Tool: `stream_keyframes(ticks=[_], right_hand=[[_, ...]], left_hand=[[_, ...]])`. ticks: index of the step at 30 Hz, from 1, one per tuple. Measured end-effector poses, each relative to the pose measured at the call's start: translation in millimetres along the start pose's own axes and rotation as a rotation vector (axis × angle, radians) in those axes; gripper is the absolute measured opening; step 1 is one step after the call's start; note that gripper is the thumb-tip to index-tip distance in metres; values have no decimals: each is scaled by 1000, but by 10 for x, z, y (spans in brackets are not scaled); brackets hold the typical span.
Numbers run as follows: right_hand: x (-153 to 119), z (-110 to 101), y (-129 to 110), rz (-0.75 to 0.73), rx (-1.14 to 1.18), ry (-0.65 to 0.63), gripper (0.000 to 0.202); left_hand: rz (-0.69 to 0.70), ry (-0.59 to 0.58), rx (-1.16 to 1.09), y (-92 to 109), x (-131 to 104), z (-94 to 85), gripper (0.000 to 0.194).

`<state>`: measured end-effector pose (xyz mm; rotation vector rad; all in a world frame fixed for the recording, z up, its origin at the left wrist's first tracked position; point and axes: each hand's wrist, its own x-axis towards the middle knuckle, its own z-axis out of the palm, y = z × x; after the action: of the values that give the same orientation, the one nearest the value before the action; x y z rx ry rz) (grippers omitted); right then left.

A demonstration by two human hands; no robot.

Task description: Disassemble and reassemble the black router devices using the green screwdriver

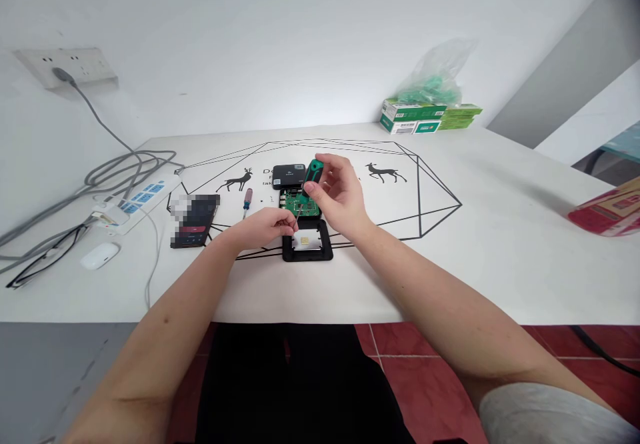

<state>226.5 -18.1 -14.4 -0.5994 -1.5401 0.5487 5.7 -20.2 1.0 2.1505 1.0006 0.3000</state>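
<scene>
My right hand [340, 191] is closed round the green and black handle of a screwdriver [313, 172], whose thin shaft slants down to the left. At the lower end of that shaft are the pinched fingers of my left hand [270, 226]; whether they hold the shaft or a small part is too small to tell. Behind the fingers lies a green circuit board [310, 209]. Nearest me is an open black case half [325, 255] with a silvery plate [311, 240] inside. A black box cover [289, 176] lies beyond the board.
Left of my hands are a small screwdriver [248, 199], a phone [196, 221], a white earphone case [101, 255], glasses [47, 257] and a power strip [150, 197] with cables. Green boxes [415, 114] stand at the back; a red package [607, 209] is far right.
</scene>
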Motion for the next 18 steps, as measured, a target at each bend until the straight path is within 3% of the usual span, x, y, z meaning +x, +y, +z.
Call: stream_keyframes(ticks=[3, 7, 18], right_hand=[[-25, 5, -54, 33, 57, -115, 46], [-73, 30, -130, 37, 103, -213, 46], [-123, 78, -209, -59, 33, -272, 38]], left_hand=[[37, -70, 3, 42, -40, 36, 11], [116, -63, 67, 33, -80, 65, 11], [136, -98, 82, 22, -60, 62, 13]])
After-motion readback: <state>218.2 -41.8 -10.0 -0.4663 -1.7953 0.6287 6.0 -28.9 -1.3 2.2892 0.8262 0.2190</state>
